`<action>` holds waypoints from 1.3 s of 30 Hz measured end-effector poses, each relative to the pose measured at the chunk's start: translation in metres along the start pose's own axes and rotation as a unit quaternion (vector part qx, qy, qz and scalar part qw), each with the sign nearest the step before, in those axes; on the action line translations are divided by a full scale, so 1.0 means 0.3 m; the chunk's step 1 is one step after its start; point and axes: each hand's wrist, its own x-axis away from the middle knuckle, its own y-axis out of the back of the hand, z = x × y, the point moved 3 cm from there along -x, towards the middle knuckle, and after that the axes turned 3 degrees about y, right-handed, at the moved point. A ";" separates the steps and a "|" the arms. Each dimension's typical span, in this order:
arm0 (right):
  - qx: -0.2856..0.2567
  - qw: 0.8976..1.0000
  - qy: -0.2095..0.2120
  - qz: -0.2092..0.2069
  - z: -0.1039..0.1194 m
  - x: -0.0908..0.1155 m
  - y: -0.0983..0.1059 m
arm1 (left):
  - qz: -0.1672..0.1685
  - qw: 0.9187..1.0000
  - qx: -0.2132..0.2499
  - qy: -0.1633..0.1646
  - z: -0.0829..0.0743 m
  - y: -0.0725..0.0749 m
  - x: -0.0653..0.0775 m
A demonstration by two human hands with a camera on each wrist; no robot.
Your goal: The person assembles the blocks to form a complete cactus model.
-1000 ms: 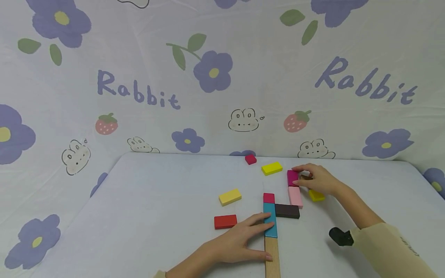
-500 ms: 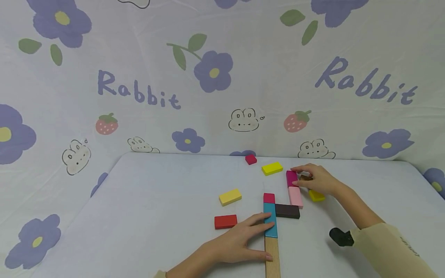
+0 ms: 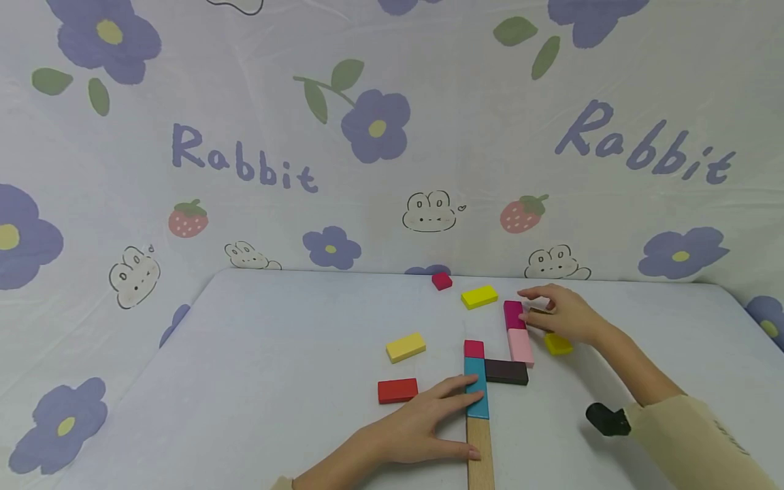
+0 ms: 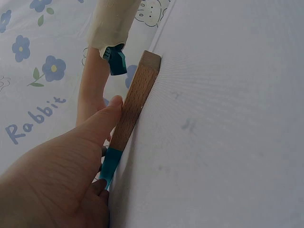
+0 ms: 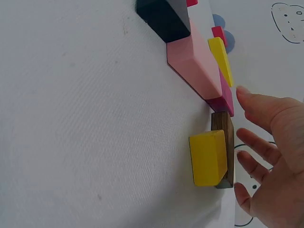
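Observation:
My left hand (image 3: 413, 425) rests its fingertips on a blue block (image 3: 476, 389) and its thumb tip on a plain wooden block (image 3: 480, 452) in line with it. The left wrist view shows the wooden block (image 4: 135, 102) beside the thumb. A small red block (image 3: 474, 349) caps the row. My right hand (image 3: 566, 314) hovers with spread fingers just right of a magenta block (image 3: 514, 315), holding nothing. The magenta block stands end to end with a pink block (image 3: 520, 347), which meets a black block (image 3: 505, 372) reaching over to the blue one.
Beneath the right hand lie a brown block (image 5: 229, 147) and a yellow block (image 5: 207, 159). To the left are a pale yellow block (image 3: 405, 347) and a red block (image 3: 397, 391). Another yellow block (image 3: 480, 297) and a small red cube (image 3: 442, 281) lie at the back of the white table (image 3: 245, 381).
The magenta block has shifted slightly left, lining up above the pink one. My right hand has then let go of it and drawn a little to the right. The left hand has stayed put.

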 end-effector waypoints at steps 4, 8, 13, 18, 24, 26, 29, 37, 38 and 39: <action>-0.003 1.000 -0.017 -0.013 -0.010 0.018 0.016 | 0.001 1.000 -0.001 0.000 -0.001 0.000 0.000; -0.008 0.999 -0.032 -0.014 -0.029 0.032 0.023 | -0.001 1.000 -0.003 -0.001 0.000 0.000 -0.001; -0.008 0.999 -0.037 -0.004 -0.056 0.038 0.018 | -0.002 1.000 -0.005 0.000 0.003 -0.001 -0.001; -0.009 0.999 -0.041 -0.002 -0.072 0.040 0.010 | -0.003 1.000 -0.006 0.001 0.003 -0.001 -0.001; -0.015 0.998 -0.056 -0.012 -0.082 0.039 0.002 | 0.000 1.000 -0.003 0.001 0.002 -0.001 -0.002; -0.015 0.998 -0.060 -0.023 -0.085 0.037 -0.001 | 0.001 1.000 -0.002 0.000 0.003 -0.001 -0.002; -0.006 0.997 -0.060 -0.041 -0.087 0.035 -0.005 | 0.002 1.000 0.001 0.000 0.004 -0.002 -0.004; 0.018 0.995 -0.085 -0.053 -0.095 0.025 -0.006 | 0.001 1.000 0.004 -0.001 0.009 -0.005 -0.005; 0.019 0.994 -0.090 -0.052 -0.097 0.025 -0.007 | 0.001 1.000 0.005 -0.001 0.010 -0.005 -0.005; 0.019 0.994 -0.094 -0.050 -0.098 0.024 -0.007 | 0.001 1.000 0.007 0.000 0.011 -0.006 -0.004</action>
